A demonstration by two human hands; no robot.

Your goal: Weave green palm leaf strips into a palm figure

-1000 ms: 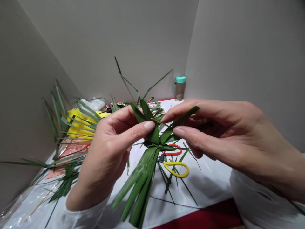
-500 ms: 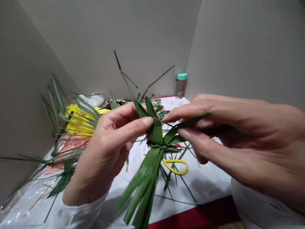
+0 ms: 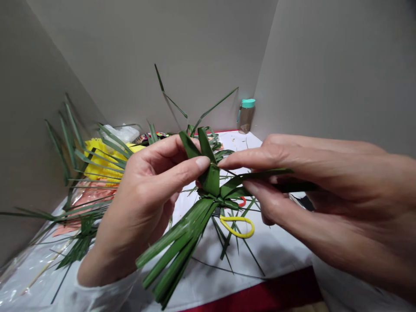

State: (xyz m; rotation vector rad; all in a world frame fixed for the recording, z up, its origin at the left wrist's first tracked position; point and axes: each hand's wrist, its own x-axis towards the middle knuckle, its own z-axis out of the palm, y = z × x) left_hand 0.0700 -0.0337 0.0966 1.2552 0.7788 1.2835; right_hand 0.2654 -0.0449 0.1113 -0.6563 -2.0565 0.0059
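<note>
A woven palm-leaf piece (image 3: 211, 180) is held up between my hands, its bundled strips fanning down to the lower left. My left hand (image 3: 147, 186) pinches its folded upper part between thumb and fingers. Two leaf tips stick up past that thumb. On the other side, my right hand (image 3: 302, 190) has a long leaf strip (image 3: 235, 182) between thumb and fingers, with the forefinger extended to the fold by the left thumb. A thin stalk runs from the fold toward the right hand. Behind the piece, scissors with a yellow handle loop (image 3: 238, 227) lie on the table.
Loose leaf strips (image 3: 81, 242) and a pink sheet in clear plastic (image 3: 91, 203) lie at the left. Yellow crinkled material (image 3: 104, 158) and a white plastic bag (image 3: 121, 133) are behind them. A bottle with a teal lid (image 3: 247, 116) stands at the back. Grey walls enclose the white-covered table.
The leaf piece has tilted, so its lower strips now swing further left. My right forefinger has straightened and dropped slightly beside the fold. Both hands keep their hold.
</note>
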